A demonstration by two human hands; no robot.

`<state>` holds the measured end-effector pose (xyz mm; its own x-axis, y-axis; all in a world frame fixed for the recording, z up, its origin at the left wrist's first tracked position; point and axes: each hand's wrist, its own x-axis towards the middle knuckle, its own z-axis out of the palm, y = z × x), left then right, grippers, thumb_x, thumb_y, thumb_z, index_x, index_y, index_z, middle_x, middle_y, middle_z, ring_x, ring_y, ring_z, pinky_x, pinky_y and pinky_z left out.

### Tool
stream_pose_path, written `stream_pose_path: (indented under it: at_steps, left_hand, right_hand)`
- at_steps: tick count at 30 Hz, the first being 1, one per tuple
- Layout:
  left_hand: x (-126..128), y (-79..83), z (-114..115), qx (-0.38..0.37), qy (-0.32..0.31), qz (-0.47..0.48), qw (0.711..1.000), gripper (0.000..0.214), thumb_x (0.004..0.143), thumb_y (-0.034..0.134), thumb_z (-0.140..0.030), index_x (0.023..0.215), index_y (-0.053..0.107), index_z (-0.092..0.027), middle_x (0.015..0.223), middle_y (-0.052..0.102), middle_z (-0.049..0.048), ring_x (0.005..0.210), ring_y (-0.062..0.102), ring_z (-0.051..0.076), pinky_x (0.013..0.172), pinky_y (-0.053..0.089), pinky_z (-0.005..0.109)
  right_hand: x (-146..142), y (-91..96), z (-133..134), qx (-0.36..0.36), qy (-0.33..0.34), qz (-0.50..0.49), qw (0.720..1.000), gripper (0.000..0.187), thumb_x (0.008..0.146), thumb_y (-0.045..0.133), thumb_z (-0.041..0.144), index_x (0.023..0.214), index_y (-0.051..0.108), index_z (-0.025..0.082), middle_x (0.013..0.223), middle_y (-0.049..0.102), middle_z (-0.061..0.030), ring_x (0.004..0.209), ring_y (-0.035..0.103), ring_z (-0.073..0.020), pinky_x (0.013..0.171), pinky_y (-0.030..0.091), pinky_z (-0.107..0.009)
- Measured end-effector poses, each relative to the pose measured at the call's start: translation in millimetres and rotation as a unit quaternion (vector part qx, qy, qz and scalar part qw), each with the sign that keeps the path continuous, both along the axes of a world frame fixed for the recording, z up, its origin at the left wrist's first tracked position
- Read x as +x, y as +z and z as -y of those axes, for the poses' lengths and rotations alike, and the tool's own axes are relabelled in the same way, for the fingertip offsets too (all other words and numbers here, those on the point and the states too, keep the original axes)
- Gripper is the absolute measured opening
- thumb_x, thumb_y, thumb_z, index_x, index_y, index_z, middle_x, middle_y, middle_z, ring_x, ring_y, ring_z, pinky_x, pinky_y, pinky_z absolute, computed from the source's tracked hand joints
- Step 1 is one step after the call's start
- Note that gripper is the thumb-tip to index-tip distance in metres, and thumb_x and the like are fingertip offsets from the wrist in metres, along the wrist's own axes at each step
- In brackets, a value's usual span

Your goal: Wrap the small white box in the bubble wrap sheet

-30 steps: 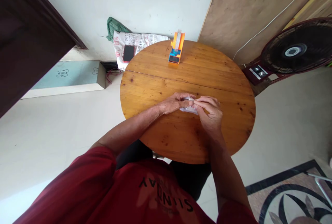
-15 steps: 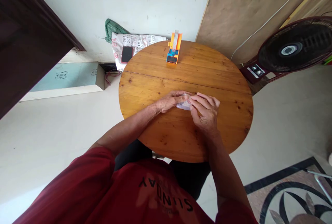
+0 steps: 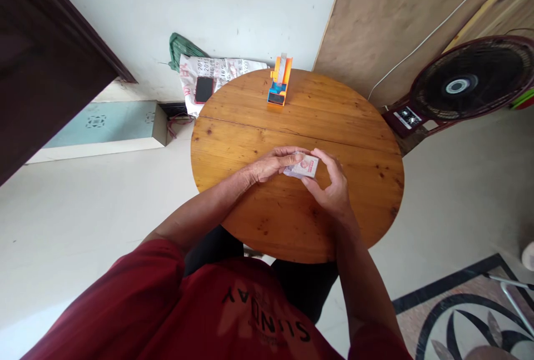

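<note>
Over the middle of a round wooden table, both my hands grip one small flat packet, whitish with a pink and red print on its face. My left hand pinches its left end with the fingers curled over the top. My right hand clasps its right end between thumb and fingers. The packet sits just above the tabletop, its printed face turned up toward me.
An orange and blue holder with a grey strip stands at the table's far edge. Behind it on the floor lie a printed white sack, a dark phone and green cloth. A floor fan stands at right.
My right hand's fingers have drawn back off the packet's top, so its printed face now shows. Both hands stay in the same place over the table.
</note>
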<state>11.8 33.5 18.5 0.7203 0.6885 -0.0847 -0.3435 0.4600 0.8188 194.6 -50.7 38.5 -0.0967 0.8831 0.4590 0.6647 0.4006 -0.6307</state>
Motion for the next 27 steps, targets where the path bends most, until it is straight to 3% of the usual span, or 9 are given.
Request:
stream_pose_path:
  at_steps: [4, 11, 18, 24, 27]
  left_hand:
    - [0.5, -2.8, -1.2, -0.003, 0.02, -0.001, 1.0, 0.055, 0.068, 0.089, -0.047, 0.11, 0.075, -0.014, 0.099, 0.076, 0.0098, 0.085, 0.068, 0.017, 0.084, 0.05, 0.031]
    - [1.4, -10.4, -2.9, 0.012, 0.018, -0.008, 1.0, 0.055, 0.069, 0.088, -0.047, 0.111, 0.075, -0.014, 0.098, 0.075, 0.0093, 0.086, 0.068, 0.017, 0.085, 0.048, 0.031]
    - [-0.5, -6.3, -4.3, 0.026, 0.009, -0.014, 1.0, 0.054, 0.07, 0.088, -0.044, 0.115, 0.074, -0.017, 0.111, 0.074, 0.0103, 0.092, 0.068, 0.018, 0.087, 0.048, 0.031]
    - [-1.6, -10.0, -5.4, 0.072, 0.034, -0.075, 0.994, 0.07, 0.075, 0.084, -0.042, 0.137, 0.061, -0.021, 0.122, 0.07, 0.011, 0.102, 0.067, 0.021, 0.09, 0.049, 0.033]
    - [-4.4, -11.2, -8.5, 0.095, 0.066, -0.117, 0.986, 0.064, 0.079, 0.079, -0.045, 0.136, 0.062, -0.019, 0.127, 0.069, 0.0123, 0.111, 0.065, 0.024, 0.099, 0.047, 0.037]
  right_hand:
    - [-1.0, -4.3, -2.2, 0.04, -0.015, 0.021, 0.999, 0.053, 0.086, 0.069, 0.032, 0.137, 0.055, 0.032, 0.131, 0.067, -0.008, 0.121, 0.062, -0.0315, 0.106, 0.047, -0.056]
    - [1.0, -9.8, -4.4, 0.038, -0.01, 0.034, 0.999, 0.049, 0.087, 0.069, 0.033, 0.135, 0.057, 0.031, 0.128, 0.069, -0.0086, 0.119, 0.064, -0.0312, 0.104, 0.05, -0.055]
    - [2.0, -8.7, -5.6, 0.035, -0.008, 0.045, 0.998, 0.074, 0.08, 0.075, 0.03, 0.147, 0.045, 0.029, 0.144, 0.06, -0.0112, 0.133, 0.056, -0.033, 0.11, 0.044, -0.058]
    - [6.0, -18.7, -11.3, 0.009, -0.009, 0.056, 0.998, 0.055, 0.08, 0.075, 0.032, 0.133, 0.059, 0.03, 0.124, 0.072, -0.0085, 0.115, 0.067, -0.0318, 0.101, 0.049, -0.055]
    - [7.5, -24.8, -14.3, -0.023, -0.028, 0.051, 0.998, 0.05, 0.08, 0.074, 0.035, 0.129, 0.062, 0.028, 0.122, 0.073, -0.0093, 0.112, 0.068, -0.0329, 0.099, 0.05, -0.056]
